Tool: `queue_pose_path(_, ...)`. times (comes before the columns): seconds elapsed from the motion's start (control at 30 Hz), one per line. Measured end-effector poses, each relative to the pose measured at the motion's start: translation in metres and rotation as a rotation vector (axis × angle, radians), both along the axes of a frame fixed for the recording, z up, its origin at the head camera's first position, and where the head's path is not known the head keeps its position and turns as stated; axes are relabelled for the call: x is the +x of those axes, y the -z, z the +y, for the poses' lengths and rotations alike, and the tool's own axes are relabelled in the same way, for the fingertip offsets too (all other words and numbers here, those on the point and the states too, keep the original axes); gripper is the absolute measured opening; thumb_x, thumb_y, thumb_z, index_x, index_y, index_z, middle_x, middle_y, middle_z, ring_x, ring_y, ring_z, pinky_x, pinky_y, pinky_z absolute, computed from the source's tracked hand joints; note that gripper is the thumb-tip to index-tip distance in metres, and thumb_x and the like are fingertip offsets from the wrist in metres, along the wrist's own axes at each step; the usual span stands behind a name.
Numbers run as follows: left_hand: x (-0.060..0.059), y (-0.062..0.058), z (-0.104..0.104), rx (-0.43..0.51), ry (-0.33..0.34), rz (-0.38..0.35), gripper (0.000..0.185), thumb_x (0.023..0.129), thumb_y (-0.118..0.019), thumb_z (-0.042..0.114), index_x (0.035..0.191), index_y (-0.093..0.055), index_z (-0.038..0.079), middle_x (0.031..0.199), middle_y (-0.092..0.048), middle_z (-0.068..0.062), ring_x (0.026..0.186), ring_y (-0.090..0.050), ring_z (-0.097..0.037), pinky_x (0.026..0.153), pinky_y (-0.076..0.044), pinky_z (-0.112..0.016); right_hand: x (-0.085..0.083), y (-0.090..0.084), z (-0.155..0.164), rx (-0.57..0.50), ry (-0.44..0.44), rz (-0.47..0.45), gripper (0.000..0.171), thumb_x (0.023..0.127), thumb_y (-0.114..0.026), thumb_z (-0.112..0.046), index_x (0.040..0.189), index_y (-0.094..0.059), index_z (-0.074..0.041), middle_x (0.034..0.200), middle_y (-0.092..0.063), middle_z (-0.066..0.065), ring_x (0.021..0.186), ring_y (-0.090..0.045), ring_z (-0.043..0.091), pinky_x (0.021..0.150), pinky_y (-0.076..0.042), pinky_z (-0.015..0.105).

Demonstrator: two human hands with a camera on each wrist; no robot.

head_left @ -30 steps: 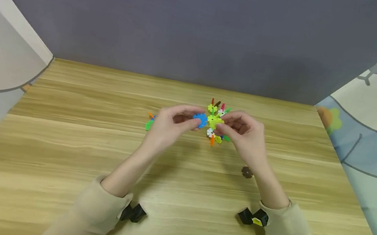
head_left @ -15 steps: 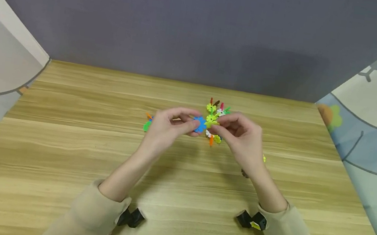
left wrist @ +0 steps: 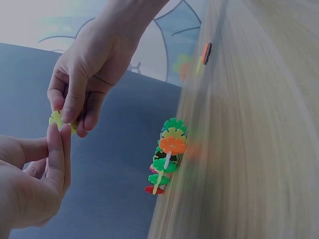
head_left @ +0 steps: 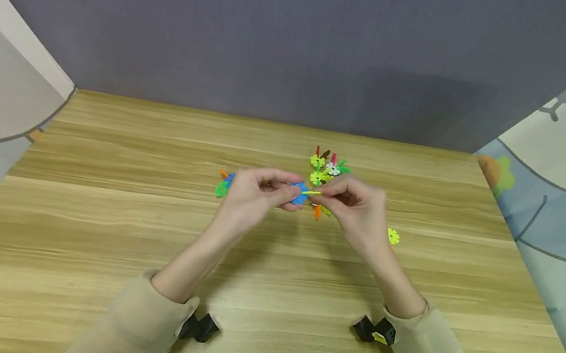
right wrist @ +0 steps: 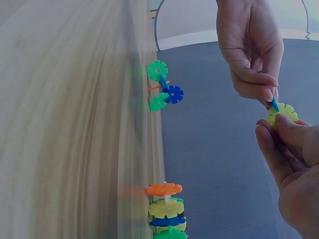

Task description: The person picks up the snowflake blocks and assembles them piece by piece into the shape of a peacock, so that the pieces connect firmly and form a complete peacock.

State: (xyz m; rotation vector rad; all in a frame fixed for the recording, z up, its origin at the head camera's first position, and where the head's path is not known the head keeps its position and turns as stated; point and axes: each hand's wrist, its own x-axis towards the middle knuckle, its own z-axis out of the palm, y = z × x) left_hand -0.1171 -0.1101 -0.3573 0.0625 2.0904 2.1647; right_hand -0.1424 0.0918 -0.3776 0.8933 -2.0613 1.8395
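Note:
Thumb and fingers of my left hand (head_left: 253,196) pinch a blue notched snowflake disc (head_left: 299,194). Opposite it, my right hand (head_left: 356,214) pinches a yellow-green snowflake disc (head_left: 312,193), which appears edge-on in the head view. The yellow-green disc (right wrist: 283,112) and the blue disc (right wrist: 274,104) meet at their edges in the right wrist view, set crosswise to each other. Both hands are raised above the table. In the left wrist view the yellow-green disc (left wrist: 57,119) shows between the hands, while the blue one is hidden by fingers.
Behind the right hand lies a cluster of joined discs (head_left: 317,176) in several colours. A smaller green, blue and orange cluster (head_left: 222,189) lies left of the left hand. One yellow disc (head_left: 393,236) sits beside the right forearm. A grey panel (head_left: 290,45) borders the wooden table's back.
The right hand has turned the yellow-green disc from face-on to edge-on and brought it left against the blue disc. The brown disc is now hidden by the right forearm.

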Motion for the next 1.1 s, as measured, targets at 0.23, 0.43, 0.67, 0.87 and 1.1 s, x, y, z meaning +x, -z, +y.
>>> queue_pose_path(0.23,-0.001,0.003,0.003,-0.015,0.003,0.0,0.022,0.095,-0.074,0.013,0.116,-0.073,0.006,0.093,-0.07,-0.008,0.082,-0.079,-0.019,0.095,-0.062,-0.038,-0.001,0.003,0.001,0.083,0.035,-0.059,0.011,0.086,-0.078,0.005,0.095,-0.071,0.006,0.091,-0.075,0.007,0.078,-0.073,0.006,0.067,-0.061,0.021)
queue_pose_path(0.43,-0.002,0.003,0.003,-0.039,-0.034,0.054,0.015,0.095,-0.074,0.013,0.11,-0.074,0.009,0.091,-0.07,-0.004,0.086,-0.072,-0.026,0.09,-0.062,-0.044,-0.006,0.011,0.013,0.142,-0.009,-0.142,0.026,0.089,-0.075,0.005,0.114,-0.07,0.004,0.1,-0.076,-0.002,0.087,-0.075,0.01,0.075,-0.063,0.024)
queue_pose_path(0.67,-0.004,-0.002,-0.002,0.016,-0.072,0.042,0.019,0.094,-0.074,0.008,0.113,-0.071,0.005,0.092,-0.07,-0.002,0.088,-0.072,-0.025,0.093,-0.061,-0.048,-0.018,0.021,0.064,0.307,-0.006,-0.182,0.024,0.092,-0.073,0.001,0.115,-0.07,0.006,0.107,-0.077,0.014,0.094,-0.075,0.011,0.08,-0.063,0.023)
queue_pose_path(0.87,-0.005,-0.002,-0.004,0.063,-0.065,0.021,0.022,0.093,-0.074,0.004,0.114,-0.068,0.002,0.097,-0.068,-0.005,0.089,-0.075,-0.026,0.092,-0.063,-0.047,-0.027,0.024,0.113,0.445,0.017,-0.231,0.024,0.091,-0.073,0.003,0.116,-0.072,0.003,0.106,-0.077,0.007,0.095,-0.071,0.005,0.078,-0.062,0.02)
queue_pose_path(1.1,-0.003,-0.001,-0.007,0.079,-0.059,0.019,0.03,0.093,-0.074,0.004,0.12,-0.063,-0.001,0.103,-0.065,-0.007,0.083,-0.077,-0.018,0.092,-0.063,-0.044,-0.035,0.028,0.152,0.555,-0.03,-0.195,0.029,0.085,-0.078,0.008,0.114,-0.072,0.006,0.107,-0.078,0.001,0.093,-0.071,0.008,0.078,-0.06,0.018)
